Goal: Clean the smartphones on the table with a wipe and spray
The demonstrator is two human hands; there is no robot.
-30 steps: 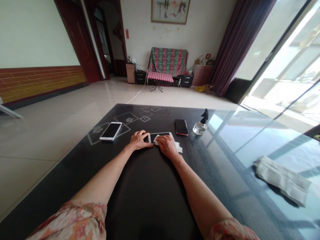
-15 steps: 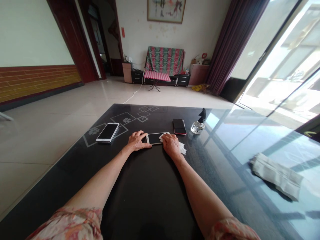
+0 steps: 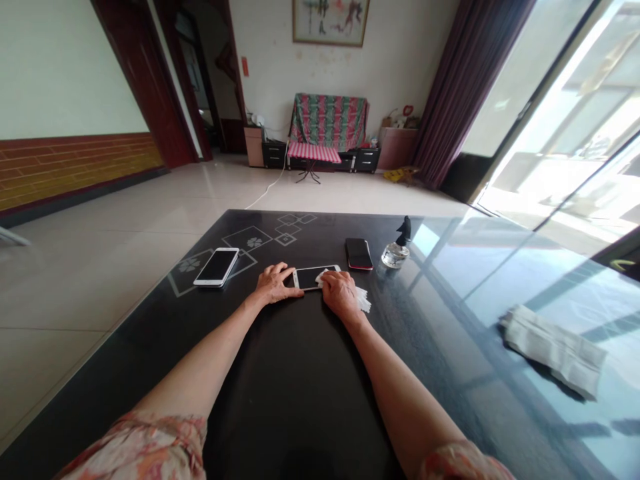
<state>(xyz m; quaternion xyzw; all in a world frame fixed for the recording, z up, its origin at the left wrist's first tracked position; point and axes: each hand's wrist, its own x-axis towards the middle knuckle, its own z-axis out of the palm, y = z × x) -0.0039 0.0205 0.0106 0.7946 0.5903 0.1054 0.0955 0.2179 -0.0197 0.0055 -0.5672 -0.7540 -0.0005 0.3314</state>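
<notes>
A white-framed smartphone (image 3: pixel 308 277) lies flat, screen up, on the dark glossy table (image 3: pixel 300 373). My left hand (image 3: pixel 274 283) grips its left end, thumb at the near edge and fingers at the far side. My right hand (image 3: pixel 341 293) is closed on a white tissue (image 3: pixel 363 300) and presses it on the right part of the screen. Part of the tissue sticks out to the right beneath the hand. The phone's right end is partly hidden by that hand.
Another white phone (image 3: pixel 217 267) lies to the left. Beyond my right hand are a dark phone with a red edge (image 3: pixel 359 254) and a clear spray bottle with a black top (image 3: pixel 396 255). A folded grey cloth (image 3: pixel 555 350) lies at the right.
My right hand has shifted slightly left and nearer to me with the tissue on the screen. My left hand stays at the phone's left end.
</notes>
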